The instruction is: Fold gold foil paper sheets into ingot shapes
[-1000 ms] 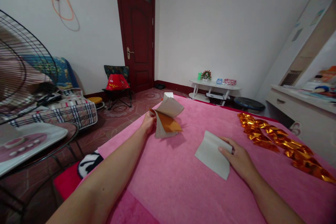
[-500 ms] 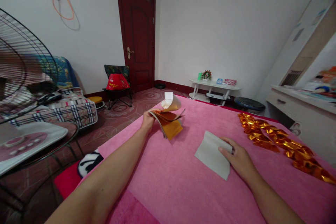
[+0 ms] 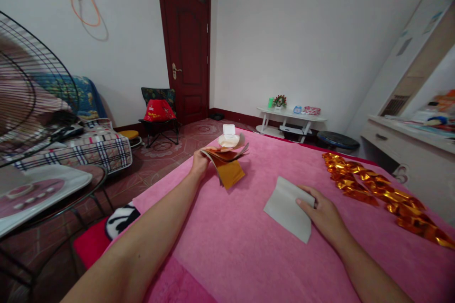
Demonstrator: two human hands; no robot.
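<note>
Left hand [image 3: 201, 163] holds paper pile [image 3: 230, 173], twelve o'clock; right hand [image 3: 323, 213] grips gray paper [image 3: 287, 209], one o'clock. Maybe sorting; next needs gentle pinching.

We see a loose bundle of paper sheets [image 3: 230, 173], gold and greyish faces showing, fanned and curling from our left hand [image 3: 201, 163]. One plain pale-grey sheet [image 3: 287, 209], four-cornered and slightly bent, is slanted low over pink cloth [image 3: 220, 241], its edge within our right hand [image 3: 322, 210].
</note>
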